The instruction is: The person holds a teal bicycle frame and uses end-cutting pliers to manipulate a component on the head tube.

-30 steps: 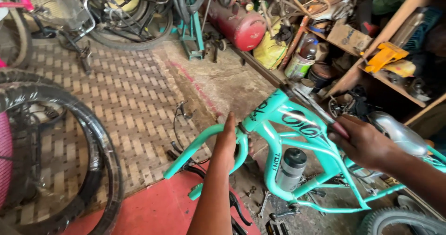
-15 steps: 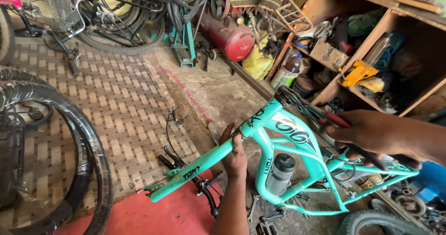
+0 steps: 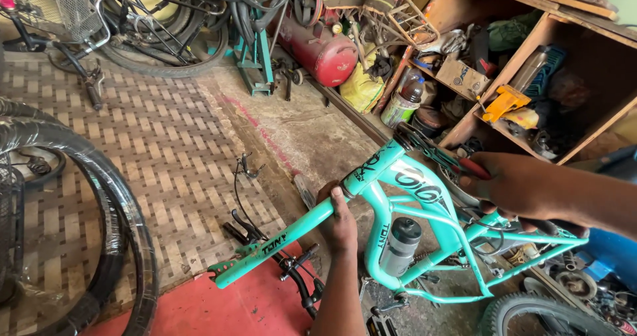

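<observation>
A teal bicycle frame (image 3: 424, 216) lies tilted over the workshop floor, its fork (image 3: 279, 240) pointing down to the left. My left hand (image 3: 340, 220) is closed around the fork leg just below the head tube. My right hand (image 3: 524, 190) holds a dark tool with a red handle (image 3: 434, 153), whose tip sits at the top of the head tube. A silver bottle with a black cap (image 3: 400, 246) is mounted inside the frame.
Black handlebars with brake levers and cables (image 3: 292, 269) lie on the floor under the fork. Wrapped tyres (image 3: 113, 196) curve along the left. A red tank (image 3: 318, 47), a green stand (image 3: 255, 50) and cluttered wooden shelves (image 3: 531, 64) stand behind. A wheel (image 3: 531, 309) is at bottom right.
The fork has swung out toward the lower left. My left hand has shifted from the frame's front onto the fork leg. My right hand stays by the head tube with the tool.
</observation>
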